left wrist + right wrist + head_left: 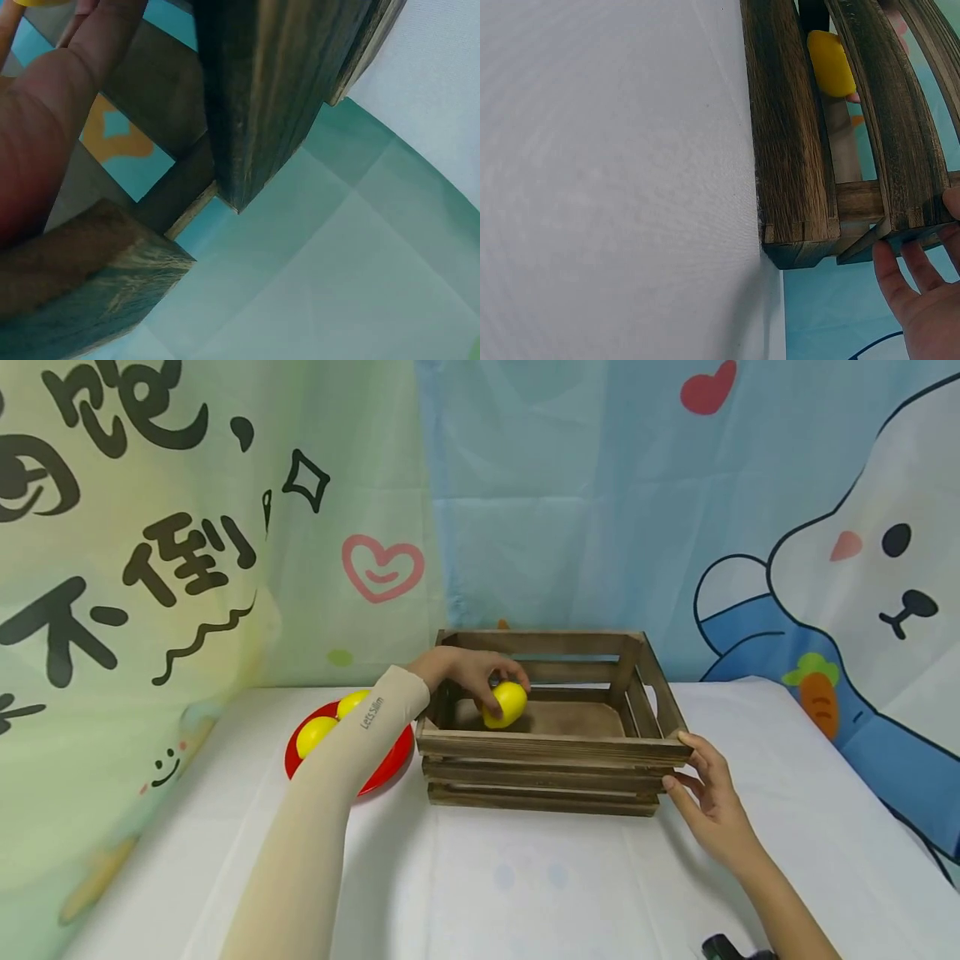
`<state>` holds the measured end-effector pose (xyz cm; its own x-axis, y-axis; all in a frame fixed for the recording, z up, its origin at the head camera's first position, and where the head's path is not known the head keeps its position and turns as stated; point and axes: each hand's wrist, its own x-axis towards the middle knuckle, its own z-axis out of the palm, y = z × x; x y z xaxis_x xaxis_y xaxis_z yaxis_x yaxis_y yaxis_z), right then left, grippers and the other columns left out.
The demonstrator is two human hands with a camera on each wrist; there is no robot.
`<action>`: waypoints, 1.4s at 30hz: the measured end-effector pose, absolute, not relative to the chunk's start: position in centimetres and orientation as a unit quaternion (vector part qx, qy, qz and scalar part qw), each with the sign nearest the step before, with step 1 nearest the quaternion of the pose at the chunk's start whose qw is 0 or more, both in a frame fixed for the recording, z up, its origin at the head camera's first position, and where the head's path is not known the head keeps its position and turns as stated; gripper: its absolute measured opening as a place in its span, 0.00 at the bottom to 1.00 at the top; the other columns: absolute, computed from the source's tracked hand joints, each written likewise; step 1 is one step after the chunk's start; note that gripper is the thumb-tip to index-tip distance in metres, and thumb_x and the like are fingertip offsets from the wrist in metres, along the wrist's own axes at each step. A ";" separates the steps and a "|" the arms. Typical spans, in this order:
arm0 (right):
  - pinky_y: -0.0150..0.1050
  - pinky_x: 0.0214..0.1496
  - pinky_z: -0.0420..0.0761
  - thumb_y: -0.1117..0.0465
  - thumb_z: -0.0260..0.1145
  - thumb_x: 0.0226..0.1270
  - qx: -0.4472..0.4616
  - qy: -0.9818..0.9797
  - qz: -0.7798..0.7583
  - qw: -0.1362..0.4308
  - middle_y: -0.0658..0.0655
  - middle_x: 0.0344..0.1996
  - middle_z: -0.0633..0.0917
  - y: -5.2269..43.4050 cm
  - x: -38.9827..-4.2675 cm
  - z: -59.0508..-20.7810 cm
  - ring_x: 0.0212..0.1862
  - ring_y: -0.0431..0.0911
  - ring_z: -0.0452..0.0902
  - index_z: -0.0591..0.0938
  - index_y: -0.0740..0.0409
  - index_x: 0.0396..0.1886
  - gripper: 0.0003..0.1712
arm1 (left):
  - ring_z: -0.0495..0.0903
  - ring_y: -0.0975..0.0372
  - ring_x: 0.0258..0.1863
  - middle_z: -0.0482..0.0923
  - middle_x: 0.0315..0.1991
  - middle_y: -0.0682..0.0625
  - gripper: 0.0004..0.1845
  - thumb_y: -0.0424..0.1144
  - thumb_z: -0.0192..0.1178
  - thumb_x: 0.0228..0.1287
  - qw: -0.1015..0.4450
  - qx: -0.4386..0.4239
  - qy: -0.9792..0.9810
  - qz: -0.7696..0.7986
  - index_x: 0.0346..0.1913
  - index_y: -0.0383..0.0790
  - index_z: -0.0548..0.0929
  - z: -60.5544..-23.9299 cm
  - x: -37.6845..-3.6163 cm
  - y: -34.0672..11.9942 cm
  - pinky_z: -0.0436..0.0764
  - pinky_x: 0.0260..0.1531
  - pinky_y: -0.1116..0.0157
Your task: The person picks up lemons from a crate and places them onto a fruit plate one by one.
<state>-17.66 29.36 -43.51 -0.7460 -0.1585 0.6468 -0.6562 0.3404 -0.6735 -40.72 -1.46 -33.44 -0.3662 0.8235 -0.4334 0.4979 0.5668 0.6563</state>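
A dark wooden slatted crate (540,750) stands on the white table (525,877). My left hand (472,678) reaches over the crate's left wall and grips a yellow lemon (505,703) just above the crate floor. The right wrist view shows that lemon (830,64) through the slats (787,127). My right hand (705,789) rests with straight fingers against the crate's front right corner; in the right wrist view its fingertips (889,259) touch the corner. A red plate (390,760) left of the crate holds two more lemons (317,735). The left wrist view shows only my palm (45,127) and crate boards (277,82).
A printed curtain (225,527) with cartoon figures hangs close behind the table. White tablecloth stretches in front of the crate and to its right. A small black object (723,947) lies at the table's near right edge.
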 end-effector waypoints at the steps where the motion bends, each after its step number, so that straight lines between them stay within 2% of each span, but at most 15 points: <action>1: 0.23 0.58 0.68 0.94 0.51 0.51 0.255 -0.783 0.514 0.241 0.40 0.60 0.66 29.3 -17.7 -43.4 0.57 0.37 0.67 0.53 0.67 0.71 0.47 | 0.72 0.51 0.55 0.67 0.58 0.41 0.33 0.33 0.68 0.58 0.378 0.416 0.798 0.218 0.67 0.40 0.69 -33.3 -40.7 -1.5 0.84 0.44 0.60; 9: 0.23 0.58 0.68 0.94 0.50 0.51 0.295 -0.762 0.521 0.247 0.45 0.62 0.66 29.0 -18.0 -43.3 0.57 0.37 0.66 0.53 0.66 0.72 0.48 | 0.74 0.51 0.51 0.69 0.55 0.40 0.32 0.32 0.67 0.58 0.358 0.438 0.772 0.289 0.66 0.38 0.70 -33.3 -40.5 -2.1 0.83 0.45 0.60; 17: 0.21 0.59 0.67 0.94 0.51 0.49 0.303 -0.766 0.514 0.239 0.45 0.65 0.65 28.9 -17.7 -44.2 0.61 0.36 0.66 0.54 0.66 0.72 0.49 | 0.71 0.55 0.55 0.68 0.60 0.46 0.31 0.32 0.68 0.58 0.275 0.462 0.761 0.363 0.65 0.41 0.71 -34.9 -39.9 -3.0 0.79 0.54 0.60; 27: 0.20 0.58 0.68 0.93 0.51 0.50 0.300 -0.766 0.518 0.236 0.44 0.66 0.64 28.0 -17.7 -44.4 0.62 0.34 0.65 0.55 0.66 0.72 0.48 | 0.78 0.54 0.54 0.69 0.61 0.44 0.33 0.31 0.69 0.57 0.190 0.449 0.762 0.426 0.66 0.40 0.70 -34.5 -38.3 -4.2 0.75 0.59 0.56; 34: 0.19 0.57 0.68 0.92 0.51 0.52 0.278 -0.770 0.523 0.238 0.42 0.64 0.66 28.2 -17.4 -44.4 0.61 0.34 0.66 0.55 0.65 0.72 0.47 | 0.77 0.51 0.57 0.69 0.62 0.42 0.34 0.28 0.69 0.56 0.156 0.446 0.739 0.481 0.66 0.39 0.69 -33.7 -37.5 -4.3 0.81 0.52 0.56; 42: 0.21 0.57 0.68 0.92 0.50 0.54 0.274 -0.765 0.527 0.249 0.44 0.60 0.67 29.4 -17.7 -43.8 0.56 0.36 0.67 0.54 0.66 0.72 0.46 | 0.78 0.49 0.54 0.67 0.62 0.40 0.35 0.25 0.69 0.53 0.130 0.469 0.716 0.501 0.65 0.34 0.69 -31.4 -36.9 -2.9 0.83 0.49 0.57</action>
<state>-17.67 29.43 -43.75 -0.7254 -0.1567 0.6702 -0.6822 0.2935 -0.6697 -36.94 -2.93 -31.42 -0.5270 0.8010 0.2838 0.5410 0.0586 0.8390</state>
